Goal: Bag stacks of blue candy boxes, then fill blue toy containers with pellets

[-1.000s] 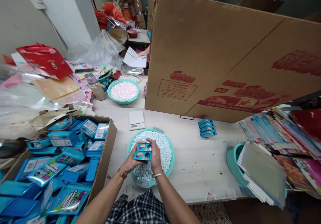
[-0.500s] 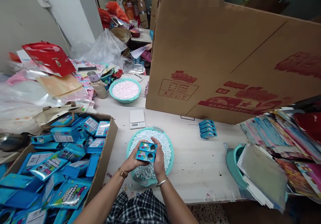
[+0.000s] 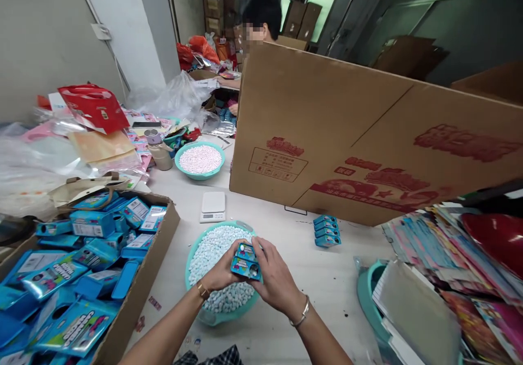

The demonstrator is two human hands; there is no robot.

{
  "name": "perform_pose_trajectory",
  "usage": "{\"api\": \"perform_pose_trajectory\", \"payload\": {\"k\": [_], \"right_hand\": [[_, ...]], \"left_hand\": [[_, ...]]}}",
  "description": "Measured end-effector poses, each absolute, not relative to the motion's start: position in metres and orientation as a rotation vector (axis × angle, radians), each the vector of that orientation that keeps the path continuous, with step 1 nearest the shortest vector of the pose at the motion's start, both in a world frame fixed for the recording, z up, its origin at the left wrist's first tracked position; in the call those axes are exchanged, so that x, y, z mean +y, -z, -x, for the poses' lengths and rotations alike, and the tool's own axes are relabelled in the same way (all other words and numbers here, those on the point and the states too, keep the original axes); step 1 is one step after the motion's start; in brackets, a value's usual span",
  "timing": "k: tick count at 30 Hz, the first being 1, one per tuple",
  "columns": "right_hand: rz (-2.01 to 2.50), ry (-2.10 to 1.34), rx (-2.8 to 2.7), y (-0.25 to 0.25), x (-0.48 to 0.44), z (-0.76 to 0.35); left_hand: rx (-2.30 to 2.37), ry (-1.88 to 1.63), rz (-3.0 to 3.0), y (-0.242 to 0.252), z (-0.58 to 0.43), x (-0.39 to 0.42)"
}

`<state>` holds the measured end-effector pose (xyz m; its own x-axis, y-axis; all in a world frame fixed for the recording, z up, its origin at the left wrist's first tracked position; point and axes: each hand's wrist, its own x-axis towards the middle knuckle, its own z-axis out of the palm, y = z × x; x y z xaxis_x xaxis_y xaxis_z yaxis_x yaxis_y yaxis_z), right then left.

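Note:
Two small blue candy tins (image 3: 246, 268) with printed ends are held side by side between my hands. My left hand (image 3: 223, 271) grips them from the left, fingers wrapped round the side. My right hand (image 3: 280, 278) closes on them from the right, its fingers over the upper tin and partly covering it. Beneath the hands is a turquoise basin (image 3: 192, 299) full of small pale blue candies (image 3: 214, 245). To the right, several matching tins (image 3: 327, 231) stand in a row on the table.
At left, a cardboard carton (image 3: 174, 218) holds many blue tins. Behind the basin are a white scale (image 3: 213, 207) and a bowl of pink candies (image 3: 200, 159). A large cardboard box (image 3: 310, 109) blocks the far side, with a person (image 3: 263, 16) behind it. Papers (image 3: 417, 310) fill a turquoise tub at right.
The tins and my hands have shifted right across the basin. My right hand has moved its fingers over the tins. The view has tilted up, showing a person behind the box.

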<state>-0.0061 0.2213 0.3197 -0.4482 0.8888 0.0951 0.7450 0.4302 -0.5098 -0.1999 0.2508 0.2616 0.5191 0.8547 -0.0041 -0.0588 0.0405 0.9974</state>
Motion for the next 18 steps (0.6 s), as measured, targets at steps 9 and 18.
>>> {"api": "perform_pose_trajectory", "payload": {"k": [9, 18], "right_hand": [[1.485, -0.485, -2.409, -0.299, 0.245, -0.076], [1.691, -0.333, -2.398, -0.173, 0.356, -0.234]], "left_hand": [[0.886, -0.762, -1.424, -0.230, 0.103, 0.286], [1.374, -1.024, -0.929, -0.212, 0.169, 0.259]]}}
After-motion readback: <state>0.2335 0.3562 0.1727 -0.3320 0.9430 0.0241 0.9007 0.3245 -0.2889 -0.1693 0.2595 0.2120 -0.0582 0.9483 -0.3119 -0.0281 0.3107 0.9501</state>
